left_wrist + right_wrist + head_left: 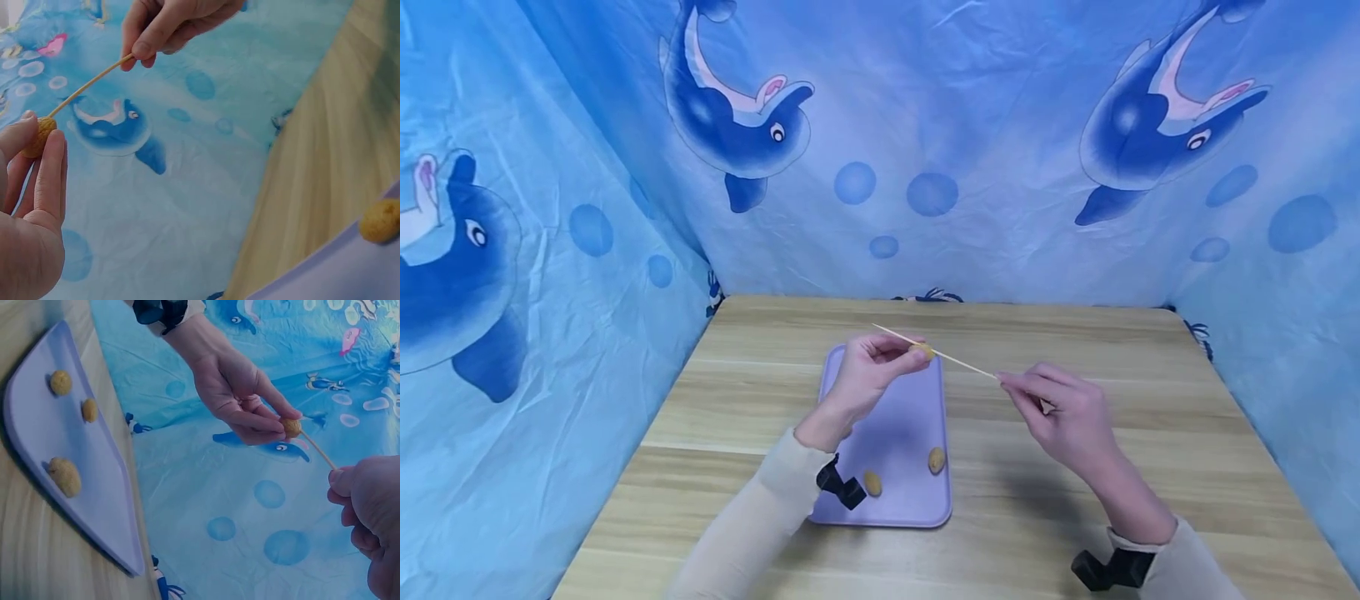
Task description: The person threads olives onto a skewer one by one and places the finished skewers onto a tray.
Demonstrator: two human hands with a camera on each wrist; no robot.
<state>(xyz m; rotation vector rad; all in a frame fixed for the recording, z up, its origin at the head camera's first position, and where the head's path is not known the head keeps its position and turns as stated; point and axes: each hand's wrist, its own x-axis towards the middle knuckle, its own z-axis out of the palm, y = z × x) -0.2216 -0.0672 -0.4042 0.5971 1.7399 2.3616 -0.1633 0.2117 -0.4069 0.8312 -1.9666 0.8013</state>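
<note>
My left hand (868, 371) pinches a small golden-brown food ball (41, 137) between thumb and fingertips, above the far part of a lilac tray (902, 408). A thin wooden skewer (966, 364) runs through the ball, its far end showing beyond it in the head view. On the right, my right hand (1063, 412) holds the skewer's near end between thumb and fingers. Similar balls lie on the tray: one near its right edge (936, 460), another (872, 483) beside the left wrist's camera, and a third (60, 382) mostly hidden by the left arm in the head view.
The tray lies on a light wood-grain table (1120, 350). Blue curtains (895, 125) printed with dolphins and bubbles enclose the back and both sides. Black wrist cameras (1112, 571) sit on both cuffs.
</note>
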